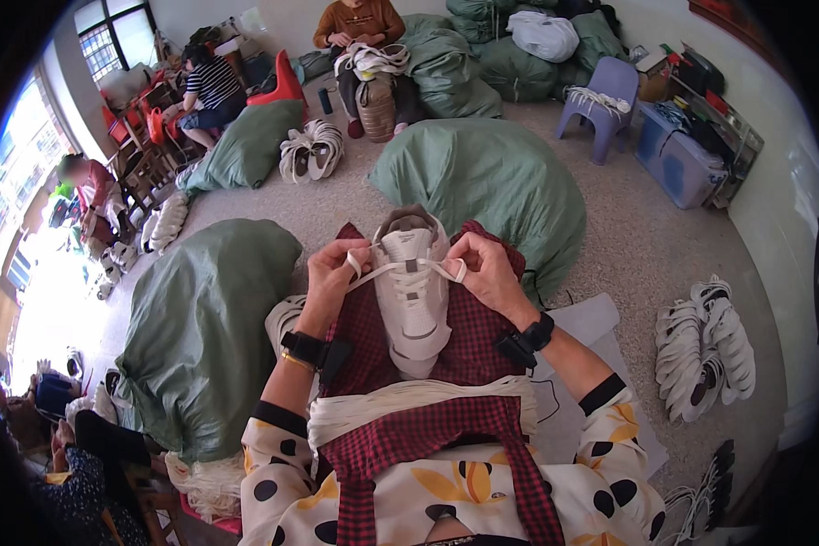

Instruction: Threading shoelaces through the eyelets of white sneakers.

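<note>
So the white shoe (416,314) is sitting on the person's lap, toe pointed back at the wearer, sole down on the red-and-black checked apron (359,314). I'd call this mid-lacing: the white lace (389,267) already zigzags over the lower part of the tongue, and its two ends come out to either side near a small grey loop.

Left hand (335,271) is pinching one end between thumb and fingers, right hand (484,273) is pinching the other, each with a bit curling out of the grip. Can't tell from here if any eyelets are left above.

IMO the next move calls for even tension, with both ends matched in length and the lace lying flat. Pull one side harder and it'll probably sit crooked.

Across the lap, nearer the body, there's a bundle of pale strands (419,405), likely spare laces. Big green sacks (209,337) flank the spot, and more shoes (705,350) are piled on the floor off right.
</note>
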{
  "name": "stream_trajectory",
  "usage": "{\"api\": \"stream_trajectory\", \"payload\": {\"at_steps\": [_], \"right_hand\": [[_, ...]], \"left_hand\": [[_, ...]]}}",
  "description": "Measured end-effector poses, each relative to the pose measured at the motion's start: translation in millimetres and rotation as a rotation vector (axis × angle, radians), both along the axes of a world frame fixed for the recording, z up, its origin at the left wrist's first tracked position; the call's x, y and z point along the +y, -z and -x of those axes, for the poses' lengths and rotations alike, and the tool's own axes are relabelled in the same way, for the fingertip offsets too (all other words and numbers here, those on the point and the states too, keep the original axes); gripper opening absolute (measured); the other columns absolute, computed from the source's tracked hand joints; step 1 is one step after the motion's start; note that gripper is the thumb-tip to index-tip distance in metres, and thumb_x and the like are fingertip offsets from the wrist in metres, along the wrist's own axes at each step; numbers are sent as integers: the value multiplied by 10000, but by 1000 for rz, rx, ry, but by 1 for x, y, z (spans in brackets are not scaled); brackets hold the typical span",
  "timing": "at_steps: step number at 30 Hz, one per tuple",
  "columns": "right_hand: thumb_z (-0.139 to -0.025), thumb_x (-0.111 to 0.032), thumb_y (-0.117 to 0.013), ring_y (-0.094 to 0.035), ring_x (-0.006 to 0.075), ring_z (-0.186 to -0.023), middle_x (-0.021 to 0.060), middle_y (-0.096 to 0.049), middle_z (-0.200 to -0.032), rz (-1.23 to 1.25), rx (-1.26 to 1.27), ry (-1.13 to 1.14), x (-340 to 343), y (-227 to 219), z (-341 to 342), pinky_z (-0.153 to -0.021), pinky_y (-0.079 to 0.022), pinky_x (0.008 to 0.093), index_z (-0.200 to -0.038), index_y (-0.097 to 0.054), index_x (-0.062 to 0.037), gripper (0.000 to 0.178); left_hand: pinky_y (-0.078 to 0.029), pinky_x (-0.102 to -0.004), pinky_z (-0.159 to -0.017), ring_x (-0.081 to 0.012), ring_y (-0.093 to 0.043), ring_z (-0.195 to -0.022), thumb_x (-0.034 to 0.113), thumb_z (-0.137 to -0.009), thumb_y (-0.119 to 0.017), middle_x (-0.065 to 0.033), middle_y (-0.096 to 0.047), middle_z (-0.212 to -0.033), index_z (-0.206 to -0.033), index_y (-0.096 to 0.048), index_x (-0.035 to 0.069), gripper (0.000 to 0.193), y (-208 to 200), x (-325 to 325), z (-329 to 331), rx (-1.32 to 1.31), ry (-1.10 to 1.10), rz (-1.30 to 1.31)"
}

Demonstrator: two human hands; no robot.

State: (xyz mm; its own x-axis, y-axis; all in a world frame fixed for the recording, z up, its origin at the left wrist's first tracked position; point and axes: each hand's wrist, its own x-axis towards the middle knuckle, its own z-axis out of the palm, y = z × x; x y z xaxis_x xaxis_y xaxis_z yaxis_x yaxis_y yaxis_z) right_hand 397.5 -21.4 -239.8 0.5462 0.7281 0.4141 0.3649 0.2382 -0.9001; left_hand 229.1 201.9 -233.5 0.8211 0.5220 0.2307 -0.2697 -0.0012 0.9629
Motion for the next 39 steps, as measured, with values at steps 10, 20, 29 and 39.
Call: {"api": "stream_trajectory", "payload": {"at_steps": [10, 20, 29, 39], "right_hand": [[-790, -79, -741, -683, 162, -706, 84, -673, -739, 98, -61, 163, 7, -21, 9, -640, -525, 304, -819, -601, -4, 161], [-831, -28, -687, -640, 80, -717, 68, -693, -833, 234, -236, 42, 19, -39, 8, -660, -529, 270, -875, -626, 24, 91], [-769, 144, -453, -699, 257, -809, 148, -671, -869, 165, -644, 10, 17, -87, 2, -743, -557, 329, -994, -583, 34, 282], [-767, 39, -542, -692, 238, -762, 139, -674, -806, 313, -474, -270, 77, -75, 19, -684, -543, 353, -938, -583, 22, 177]], "left_hand": [[-507, -227, -743, -75, -611, -792, 107, -955, -672, -32, -714, -938, -1092, -704, 19, 166, -4, -6, 6, 23, 13, -26], [-519, -238, -741, -70, -629, -793, 109, -923, -702, -28, -715, -914, -1025, -714, -6, 154, 5, -25, 21, 3, -93, -103], [-507, -226, -688, -50, -621, -751, 15, -845, -650, -10, -699, -832, -957, -724, 7, 134, 7, -31, 12, 13, -251, -245], [-420, -224, -577, -41, -526, -645, 6, -799, -652, 23, -603, -734, -883, -706, 37, 104, 1, -41, 5, -39, -311, -429]]}}
